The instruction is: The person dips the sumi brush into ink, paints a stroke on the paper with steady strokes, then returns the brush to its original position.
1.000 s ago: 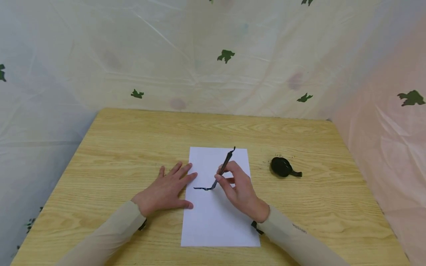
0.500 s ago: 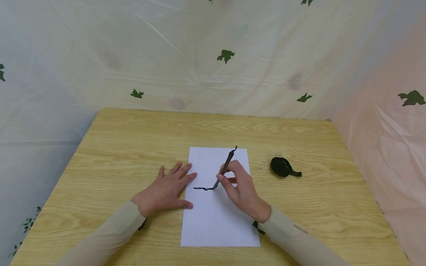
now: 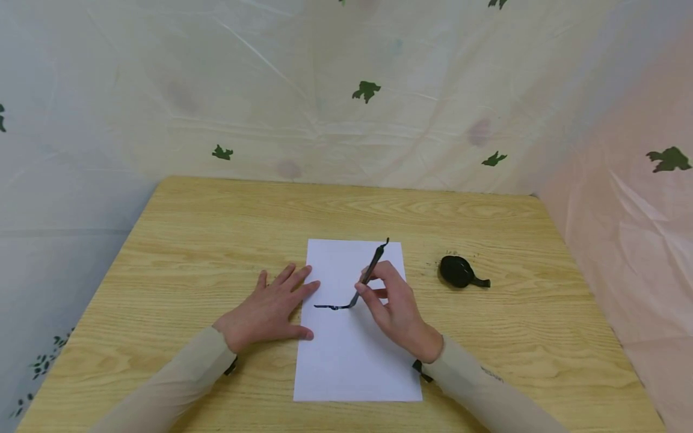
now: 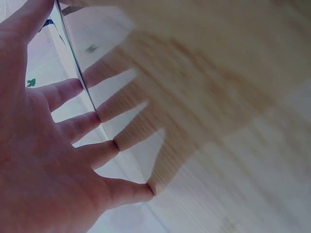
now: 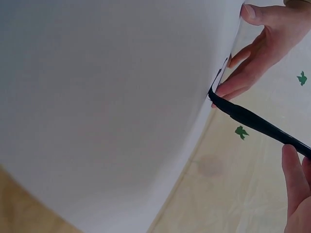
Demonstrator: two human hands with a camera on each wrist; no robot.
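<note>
A white paper sheet [image 3: 357, 367] lies on the wooden table, bearing one black, roughly horizontal ink stroke [image 3: 327, 307]. My right hand [image 3: 399, 316] pinches a dark ink brush [image 3: 375, 261] between thumb and fingers, its handle leaning up to the right. In the right wrist view the black bristles of the brush [image 5: 252, 121] bend against the paper at the stroke's right end. Spread flat, my left hand [image 3: 271, 313] rests across the sheet's left edge, with thumb and some fingertips on the paper. The left wrist view shows those fingers [image 4: 65, 92] straight and apart, holding nothing.
Right of the sheet sits a small black dish [image 3: 456, 272] with a short handle pointing right, and dark specks lie beside it on the table [image 3: 520, 337]. A pale curtain [image 3: 303, 78] with green bird shapes hangs behind the table and along both sides.
My right hand has slid slightly right with the brush, and the ink stroke has grown longer in that direction. My left hand stays in place on the sheet.
</note>
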